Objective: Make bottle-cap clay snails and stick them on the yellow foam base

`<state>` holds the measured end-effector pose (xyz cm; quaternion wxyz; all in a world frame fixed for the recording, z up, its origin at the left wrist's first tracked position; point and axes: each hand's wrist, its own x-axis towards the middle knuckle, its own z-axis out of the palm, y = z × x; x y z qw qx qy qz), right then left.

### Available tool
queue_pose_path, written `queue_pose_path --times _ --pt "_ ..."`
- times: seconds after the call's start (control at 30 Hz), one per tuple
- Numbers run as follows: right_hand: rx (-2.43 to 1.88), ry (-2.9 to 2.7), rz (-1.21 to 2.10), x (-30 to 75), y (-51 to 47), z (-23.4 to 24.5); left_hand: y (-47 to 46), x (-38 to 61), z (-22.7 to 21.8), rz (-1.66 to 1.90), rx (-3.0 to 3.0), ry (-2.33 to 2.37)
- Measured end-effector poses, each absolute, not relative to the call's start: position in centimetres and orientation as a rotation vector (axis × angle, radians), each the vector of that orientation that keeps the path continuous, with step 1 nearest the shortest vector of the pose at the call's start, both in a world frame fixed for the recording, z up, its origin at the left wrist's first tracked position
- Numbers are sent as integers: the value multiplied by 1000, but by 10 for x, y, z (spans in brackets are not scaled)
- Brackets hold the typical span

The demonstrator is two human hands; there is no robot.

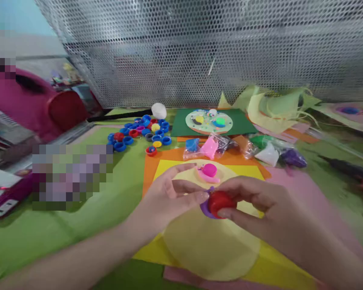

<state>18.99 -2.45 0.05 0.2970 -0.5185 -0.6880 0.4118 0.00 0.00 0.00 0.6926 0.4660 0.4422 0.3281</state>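
My left hand (169,195) and my right hand (254,205) meet over a pale yellow paper disc (211,245). Between their fingertips sits a red clay ball on a purple clay piece (217,203). My right hand's thumb and fingers pinch the red ball; my left hand's fingertips press the purple edge. Just beyond the hands, a pink clay snail (209,172) rests on the same disc. The disc lies on yellow paper (266,270) over an orange sheet (160,159).
Several blue, red and yellow bottle caps (142,133) lie at the back left beside a white lump (159,110). Small bags of coloured clay (218,147) and a decorated round plate (208,121) on green paper sit behind. A person in pink is at the far left. Mesh wall behind.
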Motion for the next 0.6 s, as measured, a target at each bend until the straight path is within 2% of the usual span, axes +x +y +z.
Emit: queue_pose_path --times 0.23,0.6 --pt "-1422 -1903 928 190 -25 -3 -6 3 8 855 1316 1068" --pt "-1437 -1830 933 189 -26 -4 -4 1 11 815 1314 1156"
